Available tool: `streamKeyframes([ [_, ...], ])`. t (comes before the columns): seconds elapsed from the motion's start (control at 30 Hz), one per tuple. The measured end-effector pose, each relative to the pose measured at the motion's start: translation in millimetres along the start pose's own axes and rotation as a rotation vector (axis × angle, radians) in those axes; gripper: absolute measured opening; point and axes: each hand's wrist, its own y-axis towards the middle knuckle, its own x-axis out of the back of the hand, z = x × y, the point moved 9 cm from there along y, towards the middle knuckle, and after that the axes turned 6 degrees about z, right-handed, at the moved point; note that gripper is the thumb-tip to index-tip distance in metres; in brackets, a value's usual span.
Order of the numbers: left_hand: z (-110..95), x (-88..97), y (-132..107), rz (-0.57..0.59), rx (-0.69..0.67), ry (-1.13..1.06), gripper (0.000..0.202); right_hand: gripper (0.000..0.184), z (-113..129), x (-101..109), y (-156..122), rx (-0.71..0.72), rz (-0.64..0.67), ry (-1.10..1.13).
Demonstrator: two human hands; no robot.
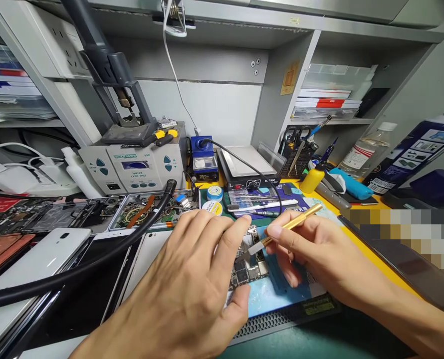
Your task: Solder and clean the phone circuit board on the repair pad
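Observation:
A phone circuit board (246, 267) lies on a blue work mat (270, 294). My left hand (192, 279) rests over the board's left side, index fingertip and thumb pressing on it to hold it still. My right hand (315, 249) pinches a gold-handled scraper tool (291, 224); its flat metal blade touches the top of the board.
Behind stand a hot-air rework station (132, 167), a blue soldering station (203, 159) and a heating plate (244, 164). A thick black hose (76, 271) crosses opened phones (38, 254) at left. Solder paste tins (214, 199), a yellow bottle (314, 179) and a tool holder (300, 154) sit at the back.

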Motion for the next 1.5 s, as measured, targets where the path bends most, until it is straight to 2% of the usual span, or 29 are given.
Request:
streamKeyframes([
  [0.63, -0.3, -1.2, 0.1, 0.005, -0.005, 0.006, 0.063, 0.027, 4.3, -1.7, 4.2, 0.032, -0.012, 0.082],
  [1.5, -3.0, 0.2, -1.3, 0.002, -0.018, 0.019, 0.060, 0.027, -1.1, 2.2, -0.7, 0.009, -0.033, -0.014],
])
